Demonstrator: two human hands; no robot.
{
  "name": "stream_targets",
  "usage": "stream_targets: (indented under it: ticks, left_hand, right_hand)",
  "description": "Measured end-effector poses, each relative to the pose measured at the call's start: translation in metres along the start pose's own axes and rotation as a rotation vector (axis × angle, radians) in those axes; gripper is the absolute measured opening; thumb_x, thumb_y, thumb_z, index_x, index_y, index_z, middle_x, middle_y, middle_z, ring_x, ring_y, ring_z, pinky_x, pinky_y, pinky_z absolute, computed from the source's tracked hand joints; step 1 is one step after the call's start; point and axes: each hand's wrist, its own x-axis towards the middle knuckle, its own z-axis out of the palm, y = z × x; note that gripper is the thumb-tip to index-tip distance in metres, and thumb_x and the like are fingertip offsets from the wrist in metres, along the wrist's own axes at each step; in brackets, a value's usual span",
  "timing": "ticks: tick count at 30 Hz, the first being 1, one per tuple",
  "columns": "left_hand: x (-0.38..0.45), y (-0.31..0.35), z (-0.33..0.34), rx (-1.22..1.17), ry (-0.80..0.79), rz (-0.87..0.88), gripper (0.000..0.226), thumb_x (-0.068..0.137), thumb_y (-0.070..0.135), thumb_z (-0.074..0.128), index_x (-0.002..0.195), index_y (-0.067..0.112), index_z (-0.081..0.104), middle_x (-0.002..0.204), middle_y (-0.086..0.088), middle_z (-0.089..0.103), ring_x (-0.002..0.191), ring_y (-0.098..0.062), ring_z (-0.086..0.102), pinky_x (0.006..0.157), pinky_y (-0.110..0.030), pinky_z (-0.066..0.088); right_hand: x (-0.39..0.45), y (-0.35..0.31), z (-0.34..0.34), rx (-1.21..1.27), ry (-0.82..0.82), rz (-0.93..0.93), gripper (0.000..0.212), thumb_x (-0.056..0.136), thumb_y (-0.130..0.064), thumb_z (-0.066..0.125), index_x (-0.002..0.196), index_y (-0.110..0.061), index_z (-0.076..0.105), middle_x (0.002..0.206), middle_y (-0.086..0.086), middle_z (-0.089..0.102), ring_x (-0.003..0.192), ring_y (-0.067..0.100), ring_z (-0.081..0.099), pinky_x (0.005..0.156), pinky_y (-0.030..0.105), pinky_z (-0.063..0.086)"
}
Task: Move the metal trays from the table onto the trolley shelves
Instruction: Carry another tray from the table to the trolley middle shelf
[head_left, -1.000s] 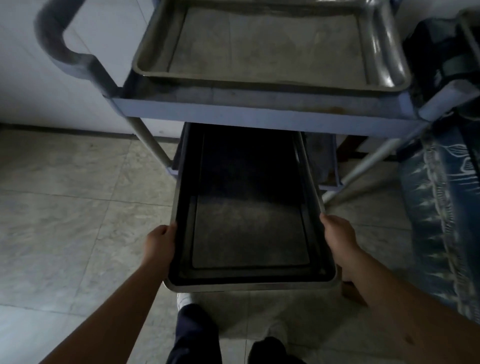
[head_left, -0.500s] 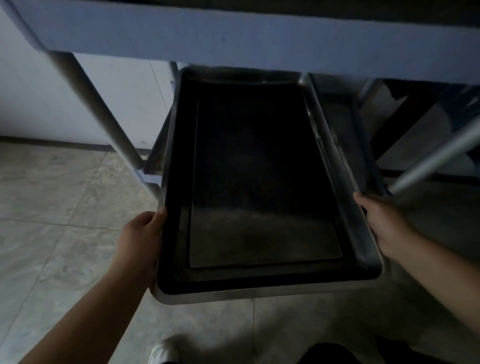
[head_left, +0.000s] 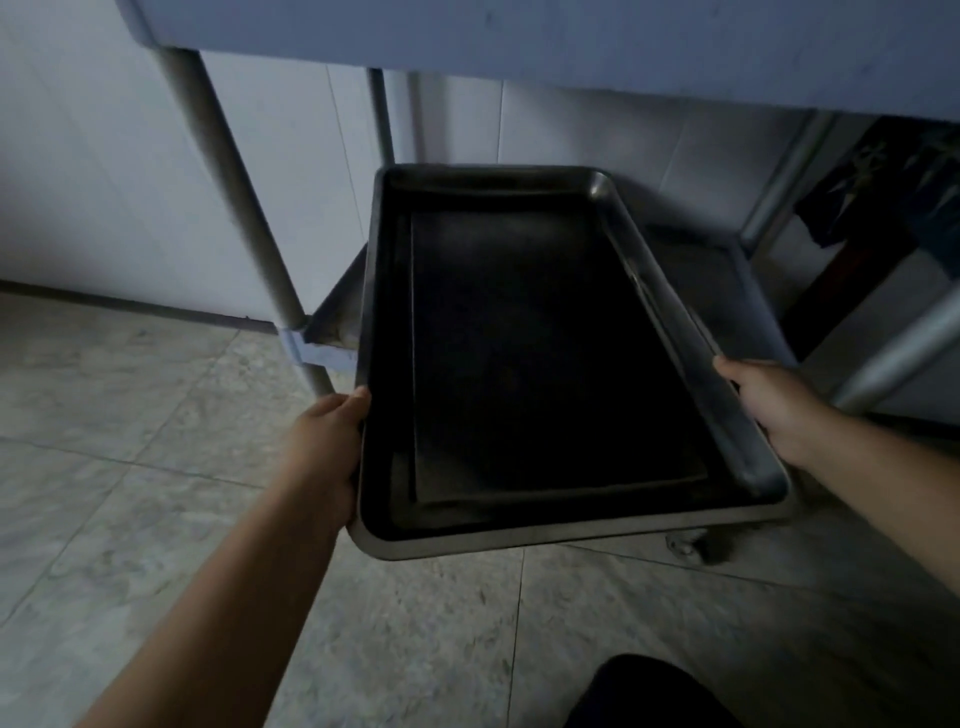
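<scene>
Across my view the grey tiled floor (head_left: 130, 467) fills the lower half, and the trolley (head_left: 571, 47) spans the top, its upper shelf edge along the upper frame and a metal leg (head_left: 234, 208) running down at upper left. At centre I see the dark metal tray (head_left: 519, 364), its far end over the trolley's lower shelf (head_left: 717, 291). My left hand (head_left: 324, 452) clasps its left rim; my right hand (head_left: 774, 405) grips the right rim
</scene>
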Motion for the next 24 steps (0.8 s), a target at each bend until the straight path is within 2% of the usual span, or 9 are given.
stream_targets:
  ticks: [4,8,12,14,17,18,20,22,24]
  left_hand:
    - [0.012,-0.01,0.002,-0.016,0.009,-0.023,0.024,0.101,0.027,0.056,0.094,0.01,0.071,0.095,-0.022,0.076,0.086,-0.038,0.074,0.083,-0.057,0.059]
    - [0.025,-0.025,0.005,-0.03,0.02,-0.051,0.025,0.099,0.029,0.058,0.094,0.009,0.071,0.092,-0.02,0.077,0.087,-0.039,0.074,0.085,-0.06,0.058]
    - [0.028,-0.03,0.014,-0.06,0.013,-0.059,0.024,0.1,0.03,0.057,0.096,0.01,0.071,0.094,-0.019,0.077,0.085,-0.036,0.075,0.081,-0.054,0.06]
    - [0.03,-0.034,0.014,-0.079,0.0,-0.079,0.024,0.1,0.029,0.056,0.1,0.009,0.07,0.091,-0.018,0.078,0.081,-0.034,0.076,0.07,-0.047,0.061]
    - [0.034,-0.036,0.008,-0.048,-0.035,-0.081,0.023,0.1,0.028,0.057,0.099,0.009,0.07,0.082,-0.014,0.078,0.073,-0.029,0.077,0.055,-0.036,0.059]
    - [0.035,-0.036,0.004,-0.02,-0.056,-0.072,0.022,0.099,0.027,0.058,0.099,0.009,0.071,0.083,-0.014,0.078,0.072,-0.028,0.077,0.054,-0.035,0.059]
    - [0.037,-0.035,-0.002,0.027,-0.102,-0.052,0.024,0.097,0.028,0.059,0.099,0.009,0.073,0.089,-0.018,0.078,0.075,-0.031,0.076,0.063,-0.04,0.061]
    - [0.036,-0.034,-0.007,0.058,-0.136,-0.024,0.026,0.097,0.03,0.059,0.098,0.01,0.075,0.096,-0.024,0.075,0.081,-0.039,0.072,0.078,-0.051,0.055]
    - [0.034,-0.033,-0.01,0.081,-0.15,0.01,0.025,0.097,0.029,0.058,0.091,0.015,0.077,0.099,-0.029,0.071,0.083,-0.04,0.07,0.082,-0.056,0.055]
  right_hand:
    - [0.019,0.004,0.007,-0.057,0.002,0.024,0.038,0.099,-0.029,0.056,0.122,-0.001,0.063,0.12,0.023,0.066,0.114,0.038,0.062,0.103,0.051,0.045]
    - [0.036,0.005,0.01,-0.168,0.018,0.001,0.04,0.097,-0.036,0.057,0.122,-0.005,0.064,0.121,0.02,0.066,0.114,0.037,0.06,0.104,0.051,0.046]
    - [0.049,-0.004,0.008,-0.24,0.017,0.004,0.048,0.098,-0.04,0.055,0.132,-0.007,0.059,0.132,0.018,0.061,0.12,0.036,0.056,0.105,0.048,0.043]
    - [0.052,-0.005,0.007,-0.255,0.018,0.012,0.046,0.098,-0.04,0.055,0.13,-0.008,0.06,0.124,0.017,0.065,0.114,0.035,0.06,0.099,0.045,0.048]
    - [0.055,-0.001,0.004,-0.175,-0.016,0.047,0.041,0.096,-0.037,0.058,0.122,-0.006,0.064,0.099,0.011,0.07,0.091,0.028,0.065,0.072,0.033,0.049]
    - [0.055,0.0,0.002,-0.138,-0.032,0.06,0.041,0.096,-0.036,0.06,0.121,-0.005,0.065,0.1,0.012,0.071,0.093,0.028,0.065,0.073,0.033,0.049]
    - [0.055,0.001,0.0,-0.098,-0.06,0.065,0.043,0.094,-0.035,0.062,0.124,-0.004,0.064,0.113,0.015,0.07,0.102,0.03,0.065,0.08,0.035,0.05]
    - [0.054,0.0,-0.001,-0.104,-0.075,0.052,0.044,0.095,-0.036,0.06,0.127,-0.006,0.062,0.122,0.015,0.067,0.103,0.027,0.063,0.078,0.033,0.049]
    - [0.051,-0.002,0.002,-0.192,-0.071,0.016,0.044,0.099,-0.037,0.055,0.13,-0.006,0.059,0.128,0.016,0.064,0.107,0.027,0.061,0.083,0.035,0.048]
